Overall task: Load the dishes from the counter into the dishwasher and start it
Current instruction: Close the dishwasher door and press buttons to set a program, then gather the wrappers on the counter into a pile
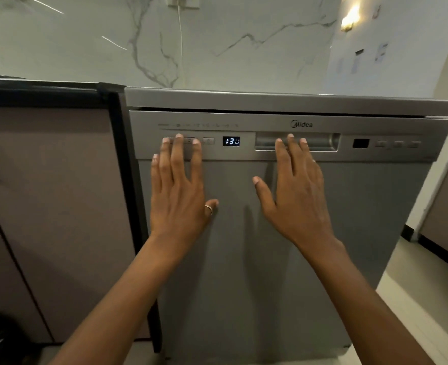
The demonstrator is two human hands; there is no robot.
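Note:
A silver dishwasher [362, 219] fills the middle of the head view, its door up against the body with a thin dark gap along the top. Its blue display [231, 141] is lit and reads about 130. My left hand [180, 191] lies flat on the door, fingers spread, fingertips over the buttons [208, 140] left of the display. My right hand [294, 191] is flat too, fingertips at the recessed handle [323, 141]. Both hands hold nothing. No dishes are in view.
A brown cabinet [54, 206] with a dark frame stands to the left of the dishwasher. A marble wall [217, 43] with a socket and white cable rises behind. More buttons [396, 144] sit at the panel's right. Pale floor [415, 299] and another cabinet lie at right.

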